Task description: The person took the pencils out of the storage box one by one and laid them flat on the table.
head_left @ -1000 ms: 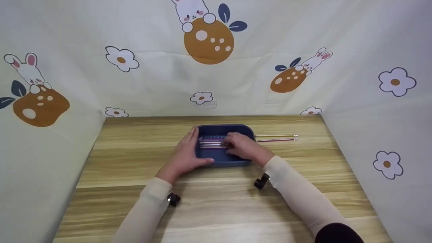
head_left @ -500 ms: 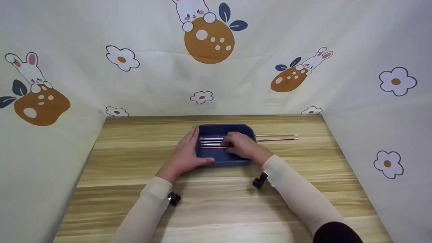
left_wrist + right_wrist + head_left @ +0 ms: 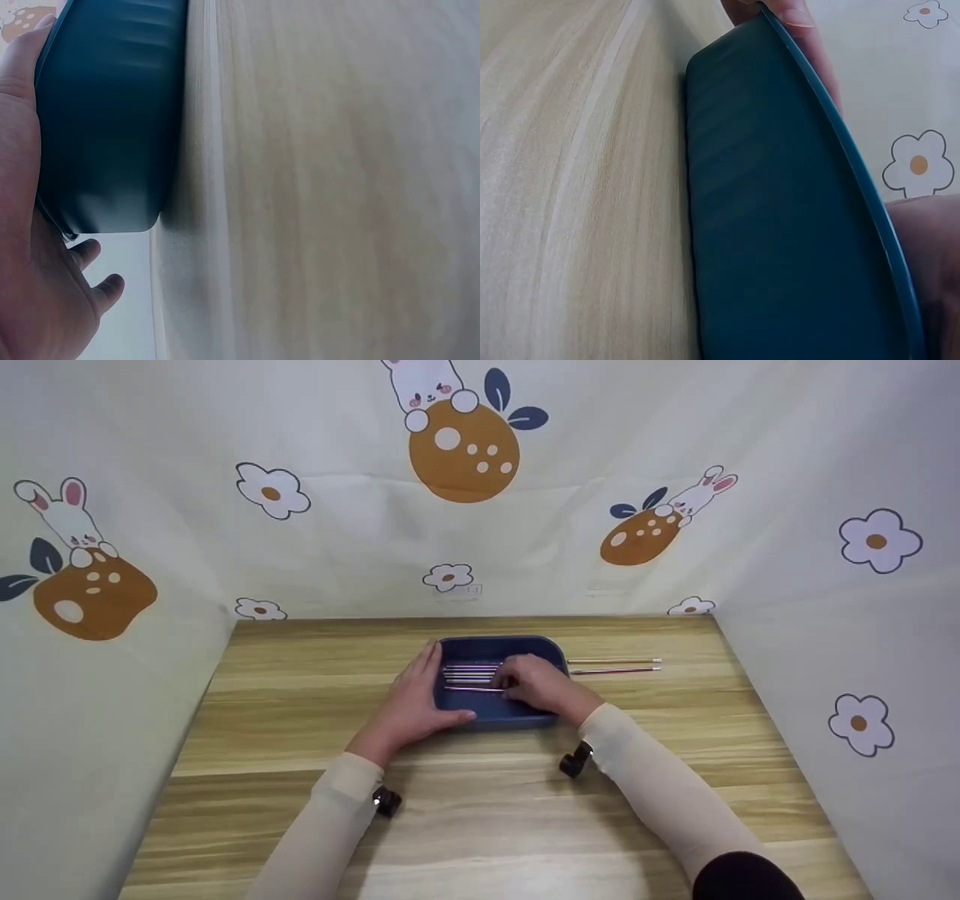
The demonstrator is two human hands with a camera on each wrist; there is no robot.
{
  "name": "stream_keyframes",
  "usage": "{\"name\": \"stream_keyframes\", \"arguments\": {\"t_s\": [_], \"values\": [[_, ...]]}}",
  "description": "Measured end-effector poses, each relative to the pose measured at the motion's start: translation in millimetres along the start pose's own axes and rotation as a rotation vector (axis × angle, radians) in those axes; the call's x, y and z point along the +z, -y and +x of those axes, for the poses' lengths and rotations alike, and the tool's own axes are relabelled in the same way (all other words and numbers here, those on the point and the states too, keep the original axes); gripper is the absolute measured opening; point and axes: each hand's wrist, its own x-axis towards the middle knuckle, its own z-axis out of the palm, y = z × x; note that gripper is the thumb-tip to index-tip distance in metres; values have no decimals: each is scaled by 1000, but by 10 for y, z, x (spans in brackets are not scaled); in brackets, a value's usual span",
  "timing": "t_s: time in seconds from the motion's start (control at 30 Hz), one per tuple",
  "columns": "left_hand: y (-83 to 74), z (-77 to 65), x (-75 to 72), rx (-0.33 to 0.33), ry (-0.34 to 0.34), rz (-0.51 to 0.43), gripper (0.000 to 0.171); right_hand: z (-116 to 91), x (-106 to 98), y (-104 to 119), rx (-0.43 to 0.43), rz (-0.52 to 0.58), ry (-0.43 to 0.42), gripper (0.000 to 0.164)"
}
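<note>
In the head view a dark blue plastic tray (image 3: 495, 714) sits on the table with several striped pencils (image 3: 471, 672) lying side by side in it. My left hand (image 3: 411, 701) holds the tray's left end, thumb over the near rim and fingers along the left side. My right hand (image 3: 538, 684) reaches inside, its curled fingers pinching the nearest pencil (image 3: 474, 689), which lies slightly apart from the row. The hand hides the pencils' right ends. The left wrist view shows the tray's outer wall (image 3: 112, 127) beside the palm. In the right wrist view the wall hides the fingertips.
Two more pencils, a yellowish one (image 3: 615, 661) and a reddish one (image 3: 615, 670) with white ends, stick out to the right of the tray on the wood-grain table (image 3: 480, 810). A patterned cloth (image 3: 337, 540) hangs round the back and sides.
The nearest pencil in the tray has shifted a little away from the row, towards the near side, and shows a pinker side. The left hand and the tray stay in place.
</note>
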Motion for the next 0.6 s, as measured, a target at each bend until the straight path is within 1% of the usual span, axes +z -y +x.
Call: {"name": "stream_keyframes", "arguments": {"t_s": [0.27, 0.6], "values": [[-3, 0, 9, -9, 0, -1, 144, 3, 4, 0, 23, 7, 9, 19], [-9, -1, -5, 1, -5, -7, 143, -3, 30, 13, -4, 2, -28, 15]]}}
